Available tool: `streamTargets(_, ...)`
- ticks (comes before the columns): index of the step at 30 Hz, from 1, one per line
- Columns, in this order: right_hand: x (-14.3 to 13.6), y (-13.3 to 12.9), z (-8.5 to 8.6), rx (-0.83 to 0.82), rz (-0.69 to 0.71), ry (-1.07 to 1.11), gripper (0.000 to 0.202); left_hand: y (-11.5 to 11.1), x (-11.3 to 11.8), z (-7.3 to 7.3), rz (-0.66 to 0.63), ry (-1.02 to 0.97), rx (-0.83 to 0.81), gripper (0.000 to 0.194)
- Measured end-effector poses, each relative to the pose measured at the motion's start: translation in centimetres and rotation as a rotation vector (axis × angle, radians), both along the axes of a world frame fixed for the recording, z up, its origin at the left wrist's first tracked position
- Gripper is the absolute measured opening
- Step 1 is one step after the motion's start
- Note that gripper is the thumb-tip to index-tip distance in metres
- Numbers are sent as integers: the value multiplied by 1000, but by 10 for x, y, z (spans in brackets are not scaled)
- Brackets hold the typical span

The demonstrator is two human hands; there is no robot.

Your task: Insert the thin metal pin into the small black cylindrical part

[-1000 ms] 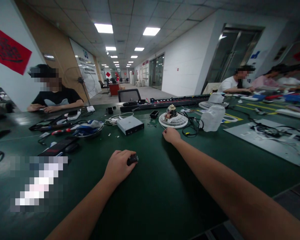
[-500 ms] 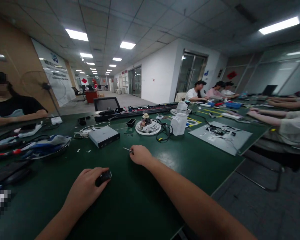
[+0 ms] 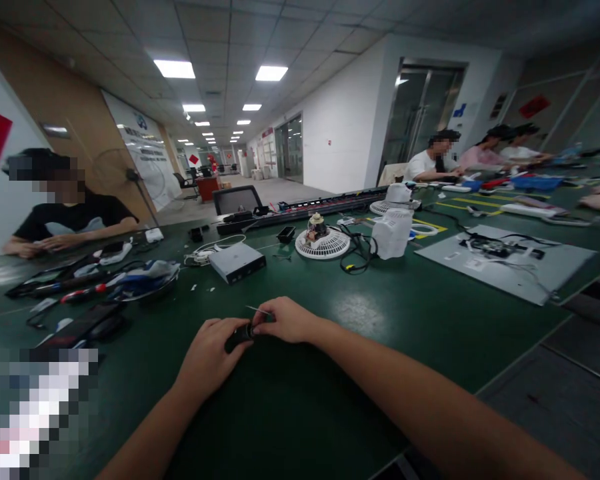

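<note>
My left hand [image 3: 211, 353] is closed around a small black cylindrical part [image 3: 237, 337] above the green table [image 3: 300, 413]. Its right end faces my right hand [image 3: 286, 320], whose fingertips are pinched against that end. A thin metal rod [image 3: 258, 310] sticks out to the left from between the right fingers; its far end is free and the rest is hidden in the hand. What kind of tool the rod belongs to cannot be made out.
Beyond my hands stand a grey disc drive [image 3: 237, 262], a round white fan part [image 3: 323, 244], a white housing [image 3: 392, 233] and a black open box [image 3: 286, 233]. A grey panel [image 3: 510, 260] with wires lies right. Tools and a blue cloth [image 3: 147, 279] lie left. Several people sit around.
My right hand has come in to meet the black part in my left hand; before, the two were apart. The camera view has swung left.
</note>
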State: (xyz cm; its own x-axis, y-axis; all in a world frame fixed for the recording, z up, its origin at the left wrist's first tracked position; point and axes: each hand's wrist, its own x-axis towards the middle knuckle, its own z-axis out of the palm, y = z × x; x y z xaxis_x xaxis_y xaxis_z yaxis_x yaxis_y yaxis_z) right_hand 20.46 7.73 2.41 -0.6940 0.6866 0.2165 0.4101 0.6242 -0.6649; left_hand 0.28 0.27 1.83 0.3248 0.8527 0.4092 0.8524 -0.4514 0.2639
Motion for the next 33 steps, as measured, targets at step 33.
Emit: streamTargets(33, -2, -7, 6, -43, -90, 113, 13, -4, 3, -3, -45, -103, 4, 31)
